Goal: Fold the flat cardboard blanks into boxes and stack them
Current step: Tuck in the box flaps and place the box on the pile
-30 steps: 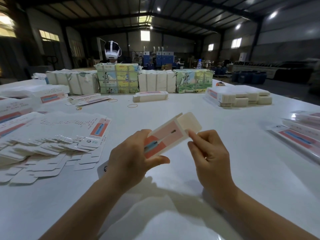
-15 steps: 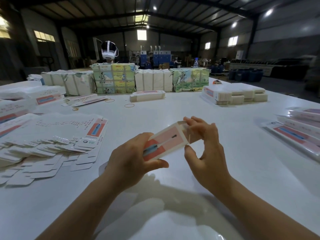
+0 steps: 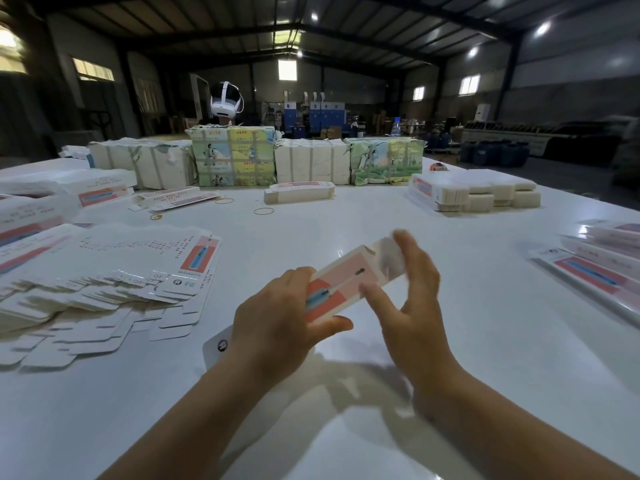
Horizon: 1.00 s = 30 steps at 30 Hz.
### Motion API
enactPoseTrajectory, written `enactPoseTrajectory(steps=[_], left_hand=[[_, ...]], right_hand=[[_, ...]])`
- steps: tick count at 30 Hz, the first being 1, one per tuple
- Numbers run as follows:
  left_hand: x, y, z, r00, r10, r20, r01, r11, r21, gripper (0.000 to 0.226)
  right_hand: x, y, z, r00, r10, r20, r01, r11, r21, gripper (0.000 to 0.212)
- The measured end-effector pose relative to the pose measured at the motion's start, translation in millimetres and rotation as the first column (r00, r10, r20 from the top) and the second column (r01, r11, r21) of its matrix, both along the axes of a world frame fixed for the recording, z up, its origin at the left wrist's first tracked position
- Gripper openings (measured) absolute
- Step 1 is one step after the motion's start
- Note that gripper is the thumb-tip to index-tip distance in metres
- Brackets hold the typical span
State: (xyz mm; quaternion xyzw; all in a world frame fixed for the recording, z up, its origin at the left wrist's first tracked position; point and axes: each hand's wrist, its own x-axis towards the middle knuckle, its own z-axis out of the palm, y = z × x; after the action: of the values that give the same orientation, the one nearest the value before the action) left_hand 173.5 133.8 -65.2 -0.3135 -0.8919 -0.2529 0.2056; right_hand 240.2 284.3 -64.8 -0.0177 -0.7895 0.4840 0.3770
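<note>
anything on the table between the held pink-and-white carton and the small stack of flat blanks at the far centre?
Head view: only a tan rubber band on bare white table, between the carton and the stack.

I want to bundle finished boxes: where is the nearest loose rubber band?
In the head view, a rubber band lies on the table, centre and far from the hands, just in front of the small stack of flat blanks.
</note>
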Motion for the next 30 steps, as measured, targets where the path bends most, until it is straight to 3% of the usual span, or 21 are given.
enactPoseTrajectory(steps=[2,3,5,6,8,10,12,14,17,21,24,27,29,30], left_hand=[[1,1,0,1.000,0.003,-0.007,-0.003,1.000,-0.002,0.073],[1,2,0,1.000,0.006,-0.013,-0.006,1.000,-0.013,0.075],[2,4,-2,1.000,0.010,-0.021,-0.011,0.999,-0.043,0.077],[3,4,-2,1.000,0.011,-0.023,-0.012,0.999,-0.053,0.078],[4,4,-3,1.000,0.001,-0.024,-0.003,0.998,-0.057,0.078],[4,5,-4,0.999,-0.010,-0.036,0.008,0.998,-0.069,0.080],[4,5,-4,0.998,-0.008,-0.063,0.003,0.996,-0.092,0.081],[4,6,-5,0.997,-0.001,-0.083,-0.008,0.994,-0.110,0.081],[3,4,-5,0.996,-0.008,-0.084,-0.002,0.993,-0.119,0.081],[1,2,-2,0.996,-0.001,-0.094,-0.008,0.995,-0.094,0.075],[4,3,1,0.989,0.019,-0.147,-0.030,0.997,-0.074,0.077],[4,1,4,0.974,0.011,-0.225,-0.027,0.997,-0.068,0.076],[5,-1,4,0.966,0.011,-0.259,-0.026,0.998,-0.055,0.073],[5,-2,5,0.964,0.015,-0.267,-0.027,0.999,-0.044,0.072]], right_hand=[[-4,8,4,0.994,0.056,0.092,-0.031,0.965,-0.260,0.089],[-5,11,6,0.972,0.214,0.093,-0.144,0.862,-0.486,0.094],[-8,18,6,0.863,0.500,-0.071,-0.358,0.508,-0.784,0.074],[-10,20,6,0.831,0.542,-0.123,-0.402,0.434,-0.806,0.054],[-10,18,6,0.853,0.510,-0.107,-0.396,0.502,-0.768,0.026],[-9,17,4,0.908,0.415,-0.063,-0.351,0.668,-0.656,0.019],[-6,16,-1,0.959,0.283,0.013,-0.252,0.875,-0.414,0.021],[-2,16,-5,0.993,0.110,0.052,-0.106,0.993,-0.060,0.022],[0,15,-7,0.999,0.010,0.037,-0.020,0.959,0.281,0.022],[2,7,-7,0.997,-0.062,0.043,0.037,0.898,0.438,0.050],[5,0,-9,0.996,-0.001,0.086,-0.035,0.910,0.413,0.058],[6,1,-5,0.991,0.117,0.071,-0.133,0.941,0.311,0.039],[7,2,2,0.943,0.331,0.013,-0.330,0.943,-0.047,0.030],[5,4,5,0.903,0.429,-0.027,-0.423,0.875,-0.237,0.030]])
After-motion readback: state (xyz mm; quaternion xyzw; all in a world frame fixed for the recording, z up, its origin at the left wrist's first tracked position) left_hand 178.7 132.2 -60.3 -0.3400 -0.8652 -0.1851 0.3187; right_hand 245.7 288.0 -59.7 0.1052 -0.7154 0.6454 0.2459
